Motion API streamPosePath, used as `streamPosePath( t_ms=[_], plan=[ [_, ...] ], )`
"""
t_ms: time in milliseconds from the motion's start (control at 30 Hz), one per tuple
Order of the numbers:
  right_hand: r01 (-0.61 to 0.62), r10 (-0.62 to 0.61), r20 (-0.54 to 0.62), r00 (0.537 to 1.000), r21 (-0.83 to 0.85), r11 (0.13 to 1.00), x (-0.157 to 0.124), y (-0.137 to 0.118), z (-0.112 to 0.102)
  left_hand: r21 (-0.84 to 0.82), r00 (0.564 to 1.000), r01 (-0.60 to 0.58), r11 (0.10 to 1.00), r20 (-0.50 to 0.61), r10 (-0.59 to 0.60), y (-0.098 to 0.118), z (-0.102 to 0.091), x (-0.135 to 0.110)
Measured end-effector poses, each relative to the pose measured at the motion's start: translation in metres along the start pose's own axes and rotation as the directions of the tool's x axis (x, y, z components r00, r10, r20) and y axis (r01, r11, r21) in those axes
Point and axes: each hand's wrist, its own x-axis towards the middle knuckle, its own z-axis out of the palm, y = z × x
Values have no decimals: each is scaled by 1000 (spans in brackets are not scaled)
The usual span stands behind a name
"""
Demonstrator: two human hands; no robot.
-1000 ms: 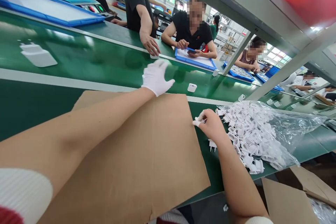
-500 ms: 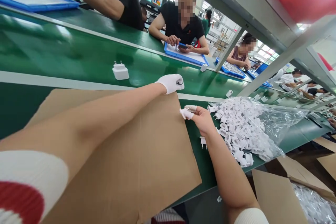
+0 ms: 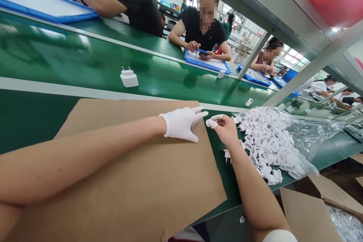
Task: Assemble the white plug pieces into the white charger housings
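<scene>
My left hand (image 3: pixel 183 123), in a white glove, is open with its fingers spread, just above the right part of a cardboard sheet (image 3: pixel 136 181). To its right, past the sheet's edge, my right hand (image 3: pixel 225 128) has white covers on its thumb and forefinger. Those two fingers are curled together in a pinch; whatever lies between them is too small or hidden to make out. A heap of white plug housings (image 3: pixel 263 140) spills from a clear plastic bag (image 3: pixel 312 132) beside my right hand. One loose plug piece (image 3: pixel 227 155) lies near my right wrist.
A white charger (image 3: pixel 129 78) with two pins sits on the green conveyor belt (image 3: pixel 93 66), with more white pieces further right. Across it, a person (image 3: pixel 202 26) works over a blue-rimmed tray (image 3: pixel 208 62). A slanted metal post (image 3: pixel 309 58) rises at right; an open carton (image 3: pixel 306 211) stands below.
My left hand has come down and nearer from the belt's edge, going from curled fingers to spread ones. My right hand has shifted slightly right in view, still pinched. The view has turned a little.
</scene>
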Motion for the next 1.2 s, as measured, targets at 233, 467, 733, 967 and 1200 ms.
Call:
streamPosePath(
  t_ms=[233, 467, 733, 967, 1200],
  plan=[
    [291, -249, 152, 956, -416, 862, -5, 5, -1, -315, 958, 148, 937, -190, -216, -11, 29, -2],
    [189, -195, 18, 981, -337, 922, -3, 4, 7, -499, 938, 186, 846, -164, -304, -7, 32, -5],
    [458, -469, 153, 870, -605, 652, -18, -15, 22, -467, 938, 189, 864, -173, -299, -2, 39, -2],
    [479, -408, 279, 869, -677, 558, -15, -18, 26, -451, 955, 106, 886, -202, -217, -6, 45, 2],
    [494, -407, 321, 855, -744, 451, -11, -21, 29, -497, 958, 55, 866, -218, -186, -8, 47, 0]
  ],
)
